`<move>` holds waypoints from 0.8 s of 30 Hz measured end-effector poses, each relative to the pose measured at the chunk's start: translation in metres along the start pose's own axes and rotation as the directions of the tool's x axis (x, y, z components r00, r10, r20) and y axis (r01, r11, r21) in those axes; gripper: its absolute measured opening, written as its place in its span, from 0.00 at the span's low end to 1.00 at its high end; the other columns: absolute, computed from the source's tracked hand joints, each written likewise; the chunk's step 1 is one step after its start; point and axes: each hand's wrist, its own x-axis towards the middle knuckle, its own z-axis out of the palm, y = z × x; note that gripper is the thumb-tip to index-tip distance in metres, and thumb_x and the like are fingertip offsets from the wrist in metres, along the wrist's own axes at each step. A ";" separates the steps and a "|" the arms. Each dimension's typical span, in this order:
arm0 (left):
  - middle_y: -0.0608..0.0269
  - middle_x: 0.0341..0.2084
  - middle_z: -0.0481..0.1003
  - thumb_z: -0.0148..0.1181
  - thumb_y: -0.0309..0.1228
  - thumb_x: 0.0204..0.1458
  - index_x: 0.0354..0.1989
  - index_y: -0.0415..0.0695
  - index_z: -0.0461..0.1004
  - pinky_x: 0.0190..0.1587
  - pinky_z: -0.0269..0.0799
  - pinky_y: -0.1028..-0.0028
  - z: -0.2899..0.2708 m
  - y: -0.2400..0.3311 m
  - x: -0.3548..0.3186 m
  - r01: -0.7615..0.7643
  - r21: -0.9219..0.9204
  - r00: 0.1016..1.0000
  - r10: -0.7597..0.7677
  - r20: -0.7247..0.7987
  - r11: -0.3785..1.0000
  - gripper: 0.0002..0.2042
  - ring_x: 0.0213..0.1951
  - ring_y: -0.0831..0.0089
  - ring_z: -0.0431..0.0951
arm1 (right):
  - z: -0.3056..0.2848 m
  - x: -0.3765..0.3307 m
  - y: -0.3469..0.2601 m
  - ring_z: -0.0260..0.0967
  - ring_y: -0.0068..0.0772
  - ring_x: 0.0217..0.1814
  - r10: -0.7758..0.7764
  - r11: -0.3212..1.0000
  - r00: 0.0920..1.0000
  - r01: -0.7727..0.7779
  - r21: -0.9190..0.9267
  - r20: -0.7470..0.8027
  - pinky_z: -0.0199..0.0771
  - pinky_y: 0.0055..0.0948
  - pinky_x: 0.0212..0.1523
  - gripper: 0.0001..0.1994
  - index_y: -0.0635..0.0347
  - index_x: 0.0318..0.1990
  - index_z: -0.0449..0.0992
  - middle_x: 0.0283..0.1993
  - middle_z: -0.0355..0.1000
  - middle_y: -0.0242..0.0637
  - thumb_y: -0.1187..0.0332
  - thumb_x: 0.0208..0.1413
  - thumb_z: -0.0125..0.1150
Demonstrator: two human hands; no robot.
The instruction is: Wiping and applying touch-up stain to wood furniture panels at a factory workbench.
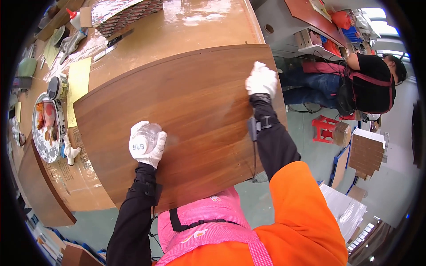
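Observation:
A wide brown wooden panel (191, 115) lies across the worktable in front of me. Over its left part, my left hand (151, 150), in a white glove, is wrapped round a clear bottle (153, 133) with a white lid. My right hand (262, 80), also gloved in white, rests closed on the panel near its far right corner. Whether it grips a white cloth or only its own folded glove fingers, I cannot make out. A darker, wet-looking smear shows on the wood beside the right forearm.
Left of the panel are a paint-stained round tray (37, 141), a dark-lidded jar (57, 88) and yellow paper (79, 82). A patterned box (126, 17) sits at the back. A person (341, 84) stands at the right, near a red stool (323, 128).

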 end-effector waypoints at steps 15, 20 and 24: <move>0.61 0.45 0.76 0.81 0.35 0.38 0.52 0.43 0.73 0.55 0.74 0.68 -0.011 -0.015 -0.005 0.016 -0.014 1.000 -0.016 -0.004 1.000 0.31 0.48 0.66 0.78 | -0.065 0.010 -0.078 0.77 0.47 0.48 -0.478 0.823 0.718 0.567 -0.027 0.506 0.79 0.42 0.54 0.24 0.52 0.63 0.73 0.48 0.78 0.44 0.63 0.59 0.59; 0.61 0.50 0.72 0.79 0.33 0.43 0.59 0.43 0.68 0.57 0.72 0.66 -0.004 -0.012 -0.002 -0.063 0.057 0.994 0.057 0.093 0.996 0.34 0.51 0.68 0.74 | -0.026 0.037 -0.026 0.75 0.44 0.49 -0.398 0.917 0.782 0.362 0.170 0.479 0.76 0.42 0.54 0.18 0.54 0.53 0.80 0.43 0.78 0.42 0.59 0.59 0.57; 0.62 0.50 0.73 0.79 0.34 0.42 0.59 0.43 0.68 0.56 0.73 0.66 -0.018 -0.022 -0.006 -0.010 0.100 0.997 0.003 0.075 0.995 0.34 0.51 0.69 0.74 | -0.078 -0.002 -0.089 0.75 0.47 0.51 -0.480 0.859 0.747 0.506 0.075 0.461 0.77 0.44 0.54 0.17 0.50 0.52 0.80 0.46 0.78 0.42 0.57 0.57 0.59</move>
